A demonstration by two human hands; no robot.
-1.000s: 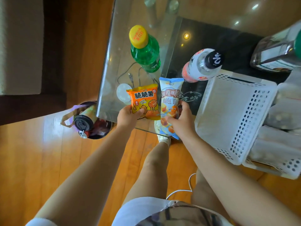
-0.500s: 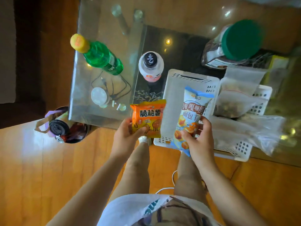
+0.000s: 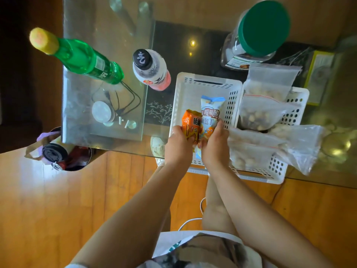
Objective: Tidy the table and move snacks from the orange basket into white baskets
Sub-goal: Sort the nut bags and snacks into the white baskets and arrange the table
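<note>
Holding blue snack pkt (image 3: 211, 115) lengthwise over white basket (image 3: 207, 83), right hand (image 3: 214, 144).

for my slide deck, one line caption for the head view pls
Left hand with orange snack packet, right hand with blue one, over a white basket.

I see a glass tabletop (image 3: 108, 22), glossy w/ reflections, over varnished wood floor (image 3: 48, 200). White baskets (image 3: 208, 82) look matt perforated plastic. Orange snack pack (image 3: 190, 123) & blue one (image 3: 211, 111) are shiny foil-type film. Zip bags (image 3: 268, 105) clear, crinkly plastic. Green bottle (image 3: 88, 60) glossy translucent plastic.
</note>
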